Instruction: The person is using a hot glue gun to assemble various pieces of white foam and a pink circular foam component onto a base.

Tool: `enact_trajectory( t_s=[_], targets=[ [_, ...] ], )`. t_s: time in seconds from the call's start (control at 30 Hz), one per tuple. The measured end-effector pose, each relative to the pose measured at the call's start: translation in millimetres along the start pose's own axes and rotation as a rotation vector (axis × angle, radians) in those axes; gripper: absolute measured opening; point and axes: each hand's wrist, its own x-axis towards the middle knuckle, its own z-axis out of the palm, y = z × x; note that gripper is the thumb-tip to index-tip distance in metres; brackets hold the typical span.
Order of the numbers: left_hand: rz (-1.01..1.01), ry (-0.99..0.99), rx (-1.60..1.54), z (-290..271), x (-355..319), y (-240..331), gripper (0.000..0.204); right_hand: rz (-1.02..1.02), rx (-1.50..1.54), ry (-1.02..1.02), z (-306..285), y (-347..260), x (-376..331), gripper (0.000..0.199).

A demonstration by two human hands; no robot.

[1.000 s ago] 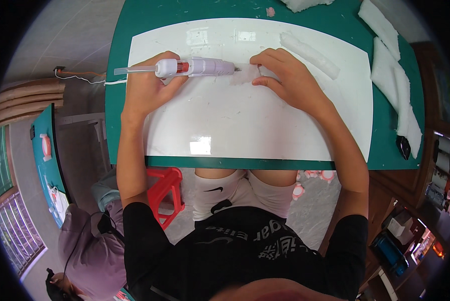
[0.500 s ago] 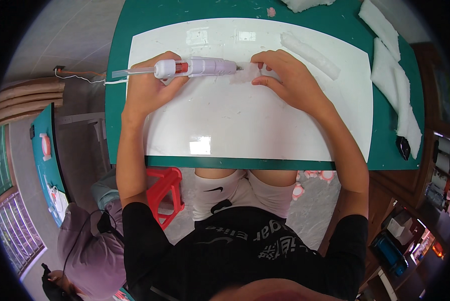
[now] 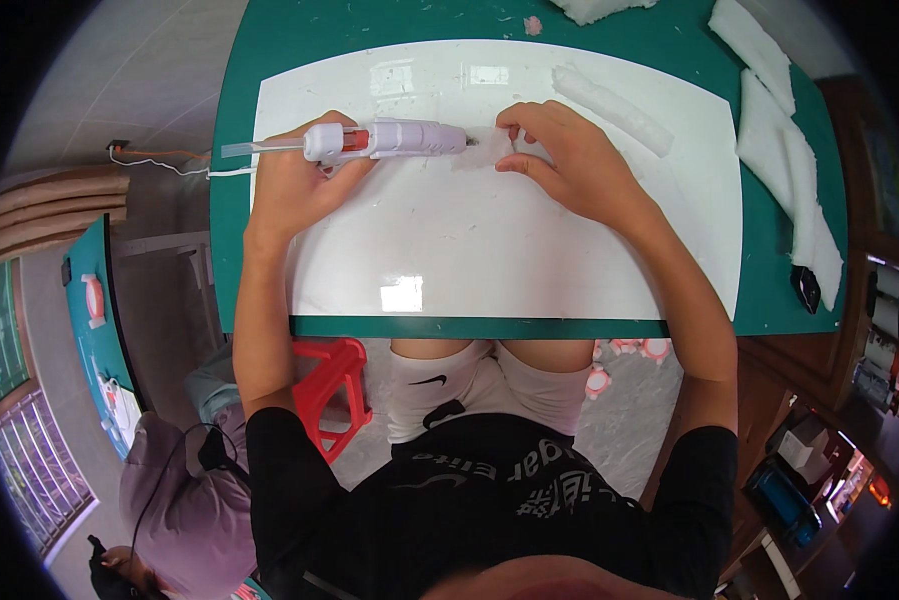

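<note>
Glue gun (image 3: pixel 389 139), pale lilac with a red trigger and a clear stick poking out of its back end, lies level across the far part of the white board (image 3: pixel 489 260), its nozzle pointing toward the person's right. The left hand (image 3: pixel 294 185) is wrapped around the grip, fingers clamped on the handle. Just beyond the nozzle, a small translucent piece (image 3: pixel 484 150) rests on the board, and the right hand (image 3: pixel 569 165) pins it down with bent fingertips, thumb and fingers close together over its edge.

To do this gluing step well, the nozzle probably has to meet the piece at its near edge, with the right fingertips kept clear of the tip, since the glue is likely hot. A short, gentle squeeze seems wiser than a long one, because the piece is small and excess would spread onto the board. Holding the piece flat looks important.

Right of the board, white foam strips (image 3: pixel 779 150) lie on the green mat (image 3: pixel 239 120); a white padded roll (image 3: pixel 609 105) sits on the board's far right part.
</note>
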Motion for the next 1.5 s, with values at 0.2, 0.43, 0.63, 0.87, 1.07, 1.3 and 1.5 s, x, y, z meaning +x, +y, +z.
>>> enact_trajectory(
  t_s=[0.2,0.43,0.63,0.87,1.07,1.3,1.5],
  targets=[
    [0.003,0.008,-0.042,0.0,0.4,2.5,0.021,0.001,0.017,-0.006,0.1,1.2,0.2,0.036],
    [-0.005,0.012,-0.032,0.2,0.3,2.4,0.02,-0.009,0.017,0.004,1.4,2.1,0.2,0.035],
    [0.032,0.022,-0.027,0.6,-0.2,-0.6,0.021,-0.004,0.013,0.003,1.8,2.5,0.3,0.033],
    [-0.027,-0.04,-0.001,-2.7,-1.2,3.4,0.017,-0.007,0.01,0.008,1.1,1.7,0.5,0.032],
    [-0.024,-0.04,-0.016,-2.6,-0.3,5.4,0.017,-0.001,0.007,0.011,1.4,2.2,0.0,0.032],
    [-0.019,-0.037,-0.004,-3.4,-1.3,5.6,0.019,-0.002,0.005,0.007,1.4,2.6,-0.3,0.031],
    [0.014,0.0,-0.012,-1.1,-1.7,2.9,0.021,-0.011,0.002,0.014,1.6,2.6,-0.1,0.031]
  ],
)
